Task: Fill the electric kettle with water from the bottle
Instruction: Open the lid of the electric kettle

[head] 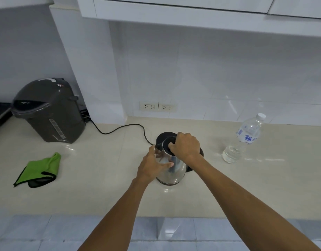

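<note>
Evidently working on the lid point(168, 144) first: gripping it from above with the right hand point(186, 146), fingers curled tight over its black rim, probably pulling or prising it open. Bracing the kettle point(171, 171) meanwhile with the left hand point(152, 165), cupping the steel side just below the spout, thumb up near the rim and fingers wrapping toward the front. Holding it that way most likely to stop any sliding or tipping under the pull on top. Seeming to lean the body slightly, though not able to tell for sure.

Keeping the kettle on the counter point(101, 187), just in front of the black base point(165, 135) rather than clearly seated on it; cord point(123, 126) trailing off to the left behind. Sitting squarely between both hands, then, with the lid directly inside the right grip and the wall against the left palm.

Leaving the bottle point(246, 140) alone for now: standing upright, well apart to the right, white cap point(260, 115) on, showing water at the bottom. Judging the filling not yet begun. Needing next, probably, to get the lid fully up, then to free the right hand for reaching across and uncapping.

Ignoring the green cloth point(41, 169) lying far off to the left.
</note>
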`<move>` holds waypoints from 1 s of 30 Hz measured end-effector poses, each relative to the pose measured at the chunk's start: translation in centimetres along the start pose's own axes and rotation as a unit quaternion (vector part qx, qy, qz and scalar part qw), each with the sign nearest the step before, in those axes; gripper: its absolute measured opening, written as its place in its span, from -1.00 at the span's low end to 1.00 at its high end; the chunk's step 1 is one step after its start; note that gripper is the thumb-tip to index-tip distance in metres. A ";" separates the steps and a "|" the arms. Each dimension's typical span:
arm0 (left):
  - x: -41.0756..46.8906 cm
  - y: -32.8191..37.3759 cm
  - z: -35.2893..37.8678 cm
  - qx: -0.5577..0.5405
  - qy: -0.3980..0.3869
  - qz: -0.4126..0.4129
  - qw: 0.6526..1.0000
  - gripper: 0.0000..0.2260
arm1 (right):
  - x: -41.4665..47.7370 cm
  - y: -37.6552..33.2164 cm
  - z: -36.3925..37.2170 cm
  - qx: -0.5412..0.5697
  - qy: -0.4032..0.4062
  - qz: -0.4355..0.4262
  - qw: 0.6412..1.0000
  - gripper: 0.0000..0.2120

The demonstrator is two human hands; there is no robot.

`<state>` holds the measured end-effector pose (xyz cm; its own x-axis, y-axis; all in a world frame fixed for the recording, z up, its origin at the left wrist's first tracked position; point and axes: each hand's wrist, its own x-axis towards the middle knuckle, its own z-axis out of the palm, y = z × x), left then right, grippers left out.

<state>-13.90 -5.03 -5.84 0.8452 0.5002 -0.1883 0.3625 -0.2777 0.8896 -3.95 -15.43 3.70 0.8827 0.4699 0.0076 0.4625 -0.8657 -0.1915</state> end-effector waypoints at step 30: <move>0.1 -0.6 0.3 -0.012 -0.004 0.014 1.000 -0.14 | 0.9 4.1 -2.0 0.245 -0.015 0.034 0.969 -0.70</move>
<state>-13.91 -5.06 -6.54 0.8582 0.4858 -0.1660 0.3291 -0.2724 0.9042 -1.09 -18.91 4.89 0.9035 0.4257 -0.0496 0.3010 -0.7128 -0.6335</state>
